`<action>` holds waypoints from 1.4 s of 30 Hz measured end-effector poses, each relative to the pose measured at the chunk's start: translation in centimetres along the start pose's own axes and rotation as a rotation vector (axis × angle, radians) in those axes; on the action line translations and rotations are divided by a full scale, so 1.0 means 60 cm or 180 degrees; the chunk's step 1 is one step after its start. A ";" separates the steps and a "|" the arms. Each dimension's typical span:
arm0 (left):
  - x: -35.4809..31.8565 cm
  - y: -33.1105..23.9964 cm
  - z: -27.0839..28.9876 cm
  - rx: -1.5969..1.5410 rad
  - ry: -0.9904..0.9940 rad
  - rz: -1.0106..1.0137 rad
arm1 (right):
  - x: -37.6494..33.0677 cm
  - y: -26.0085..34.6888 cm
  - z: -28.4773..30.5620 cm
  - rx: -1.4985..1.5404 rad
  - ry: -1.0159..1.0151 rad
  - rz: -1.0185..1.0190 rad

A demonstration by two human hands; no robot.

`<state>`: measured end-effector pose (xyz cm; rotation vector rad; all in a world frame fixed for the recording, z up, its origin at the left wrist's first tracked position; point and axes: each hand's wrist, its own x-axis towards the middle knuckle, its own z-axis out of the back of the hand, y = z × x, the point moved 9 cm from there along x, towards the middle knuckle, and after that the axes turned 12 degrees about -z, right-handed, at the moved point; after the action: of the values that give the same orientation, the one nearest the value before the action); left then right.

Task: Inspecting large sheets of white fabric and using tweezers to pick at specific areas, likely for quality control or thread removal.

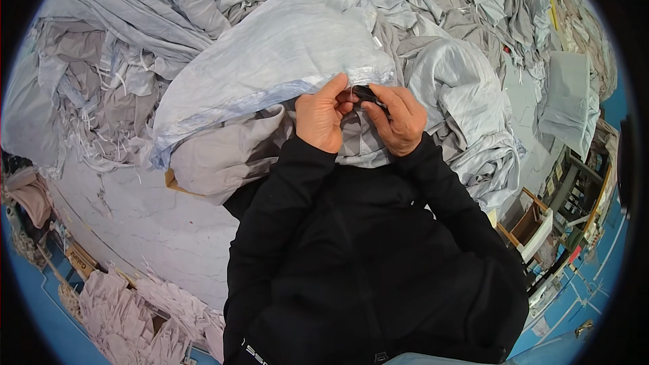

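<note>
Grey garments heap the worktable (135, 223) around me. The pale blue fabric bundle (270, 61) lies before my chest, its edge pinched in my left hand (319, 120). My right hand (400, 120) is clenched around small dark snips (367, 93); I'd best keep that edge taut and cut close.

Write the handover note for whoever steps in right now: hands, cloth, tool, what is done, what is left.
Left hand: pinches the hem of the pale blue cloth, thumb and fingers closed on it.
Right hand: closed on a small black tool, its tip at the same hem; what kind of tool it is cannot be told.
Cloth: draped over a grey bundle on the white table, in front of the black sleeves.
Around: heaps of grey cloth behind, folded pale pieces at lower left.
Done: the hem is gathered and the tool is at it.
Left: the work at the hem; how far it has gone does not show.
</note>
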<state>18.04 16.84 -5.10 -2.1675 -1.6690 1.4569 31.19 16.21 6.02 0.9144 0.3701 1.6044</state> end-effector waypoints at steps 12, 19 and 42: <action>-0.001 0.002 -0.001 -0.0022 -0.0042 0.0063 | 0.005 0.001 -0.009 0.0027 0.0055 0.0091; 0.001 0.005 0.001 -0.0008 -0.0059 0.0083 | 0.004 -0.001 -0.009 0.0073 0.0042 0.0084; 0.009 -0.087 0.036 -0.0320 0.0378 -0.0873 | 0.014 -0.117 -0.055 0.1171 0.0593 -0.1723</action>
<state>12.71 18.42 -3.83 -1.9296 -1.9405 1.1739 33.59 19.59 -0.58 0.8422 0.9806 1.1357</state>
